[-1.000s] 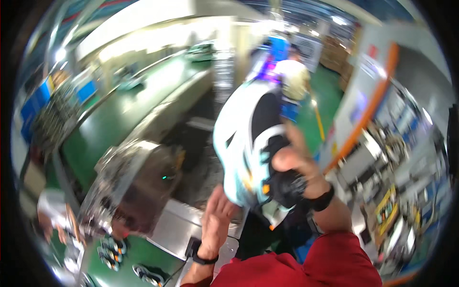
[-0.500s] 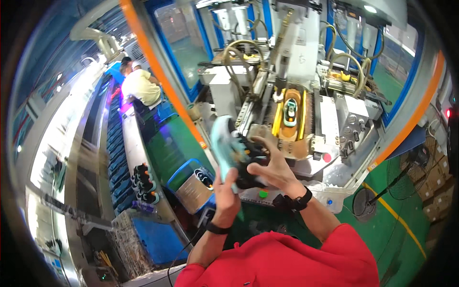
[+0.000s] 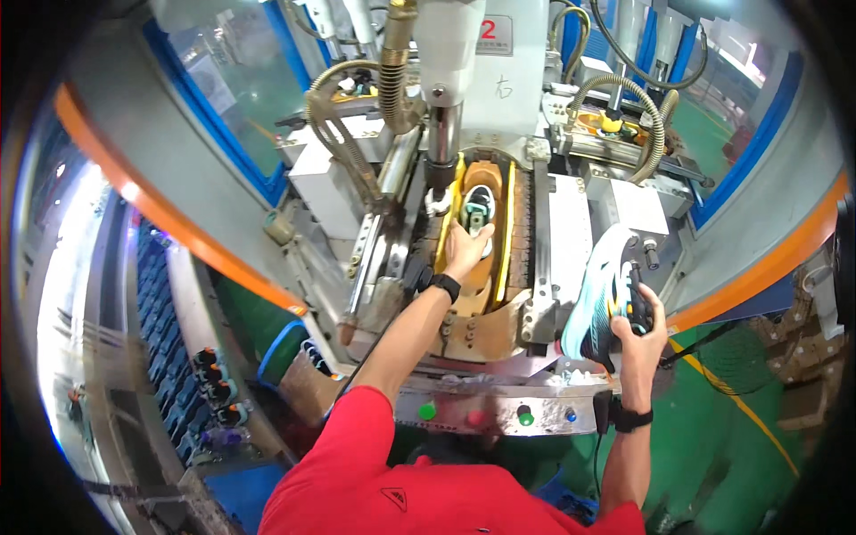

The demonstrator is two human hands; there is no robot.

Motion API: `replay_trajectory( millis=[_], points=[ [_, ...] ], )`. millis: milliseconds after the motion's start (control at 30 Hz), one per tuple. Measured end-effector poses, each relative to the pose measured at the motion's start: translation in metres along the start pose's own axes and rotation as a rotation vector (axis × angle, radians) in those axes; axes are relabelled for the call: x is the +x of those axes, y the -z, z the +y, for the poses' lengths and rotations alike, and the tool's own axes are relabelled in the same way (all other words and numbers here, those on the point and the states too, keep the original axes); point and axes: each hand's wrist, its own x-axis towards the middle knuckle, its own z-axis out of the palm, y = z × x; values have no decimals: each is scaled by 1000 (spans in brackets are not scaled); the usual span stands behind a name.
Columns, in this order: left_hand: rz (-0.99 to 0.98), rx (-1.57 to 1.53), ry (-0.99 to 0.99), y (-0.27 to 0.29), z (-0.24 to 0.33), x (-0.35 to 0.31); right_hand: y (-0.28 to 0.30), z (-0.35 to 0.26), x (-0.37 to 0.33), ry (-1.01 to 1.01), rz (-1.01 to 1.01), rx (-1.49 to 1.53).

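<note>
Reaches with the nearer left hand (image 3: 467, 251) onto the black-and-white shoe (image 3: 479, 205) lying lengthwise away in the brown cradle (image 3: 474, 333), cannot tell whether clenched, and rightward grasps the pale-blue shoe (image 3: 596, 299) in the right hand (image 3: 642, 334).

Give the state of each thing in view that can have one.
Right hand: closed on held shoe
Held shoe: tilted
Left hand: at second shoe, grip unclear
Second shoe: between yellow bars, partly covered
Machine: front open
Buttons: pressed or not, unclear
</note>
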Motion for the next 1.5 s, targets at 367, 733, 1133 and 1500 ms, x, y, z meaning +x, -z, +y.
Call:
replay_trajectory(
  millis=[367,733,1133,1500],
  points=[
    [-317,-910,522,24,-2,-9,-57,-10,138,-43,-128,-459],
    [-187,-970,511,284,-7,-253,-313,88,173,27,-477,-1016],
    [458,-1033,515,307,-35,-367,-252,43,32,723,-465,-486],
    [477,-984,601,268,2,-382,-217,235,-217,684,-1048,-442]
  ],
)
